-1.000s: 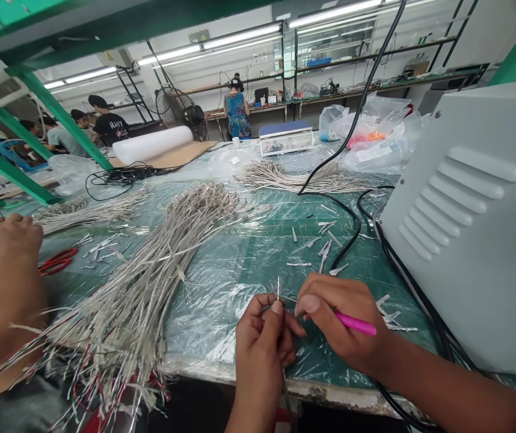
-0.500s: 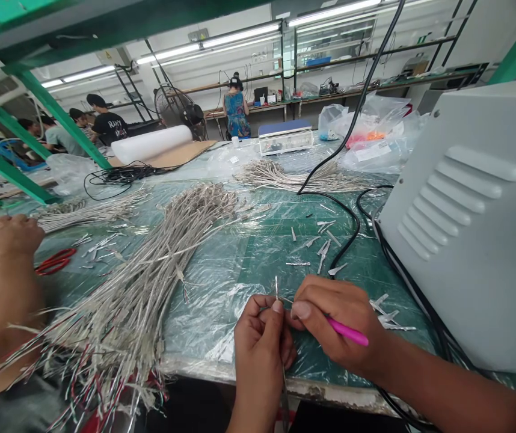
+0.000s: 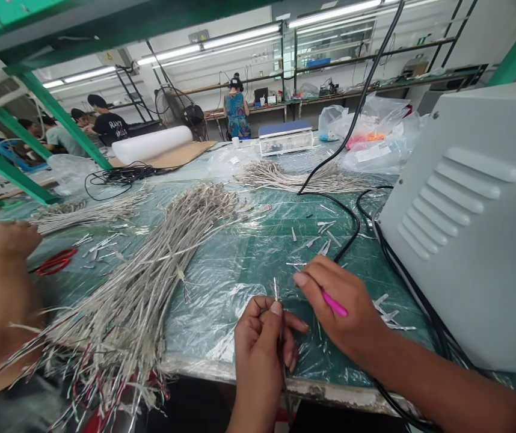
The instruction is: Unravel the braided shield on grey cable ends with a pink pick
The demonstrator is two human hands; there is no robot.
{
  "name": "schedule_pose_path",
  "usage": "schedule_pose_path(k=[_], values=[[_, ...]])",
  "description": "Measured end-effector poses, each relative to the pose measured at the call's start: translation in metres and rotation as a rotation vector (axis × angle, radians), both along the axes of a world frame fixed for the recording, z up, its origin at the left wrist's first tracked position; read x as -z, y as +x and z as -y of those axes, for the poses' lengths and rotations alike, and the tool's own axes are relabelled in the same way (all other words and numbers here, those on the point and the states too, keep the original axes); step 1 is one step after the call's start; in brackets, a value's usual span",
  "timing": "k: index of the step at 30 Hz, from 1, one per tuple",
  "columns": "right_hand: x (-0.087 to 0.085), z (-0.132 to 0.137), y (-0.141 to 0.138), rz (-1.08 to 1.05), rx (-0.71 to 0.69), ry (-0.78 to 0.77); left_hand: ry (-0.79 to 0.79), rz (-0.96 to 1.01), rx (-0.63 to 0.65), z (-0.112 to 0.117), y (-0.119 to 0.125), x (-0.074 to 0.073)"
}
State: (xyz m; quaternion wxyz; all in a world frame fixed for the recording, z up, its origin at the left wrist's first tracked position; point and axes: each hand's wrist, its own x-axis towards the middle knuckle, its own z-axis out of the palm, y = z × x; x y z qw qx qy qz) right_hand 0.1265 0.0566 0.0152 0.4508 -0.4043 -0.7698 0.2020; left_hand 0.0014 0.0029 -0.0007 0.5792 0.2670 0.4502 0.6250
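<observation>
Pinching a thin silver wire (image 3: 276, 290) upright, the left hand (image 3: 262, 337) has its grip clamped on it above the near edge of the green bench (image 3: 258, 246). The right hand (image 3: 348, 307), just beside the wire tip yet apart from it, closes its grip on a pink tool (image 3: 334, 305) (only its handle shows). A big wire bundle (image 3: 150, 282) lies to the left, a white machine housing (image 3: 474, 228) to the right, a co-worker's hand (image 3: 0, 240) at far left.
</observation>
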Motion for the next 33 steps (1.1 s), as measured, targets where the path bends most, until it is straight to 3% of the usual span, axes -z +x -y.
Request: schedule_pose_path(k=[3, 10, 18, 33], values=[[-0.0026, 0.0007, 0.0021, -0.096, 0.001, -0.008, -0.008, -0.005, 0.011, 0.0, -0.0004, -0.0027], [-0.0054, 0.0085, 0.0051, -0.166, -0.301, 0.076, -0.019, 0.047, 0.009, -0.0004, -0.0004, -0.0023], [-0.0068, 0.0077, 0.0036, -0.106, -0.322, 0.034, -0.007, 0.061, 0.016, 0.0008, -0.0004, -0.0044], [-0.0078, 0.0091, 0.0009, -0.073, -0.314, 0.108, 0.013, 0.08, 0.023, 0.0008, -0.0017, 0.004]])
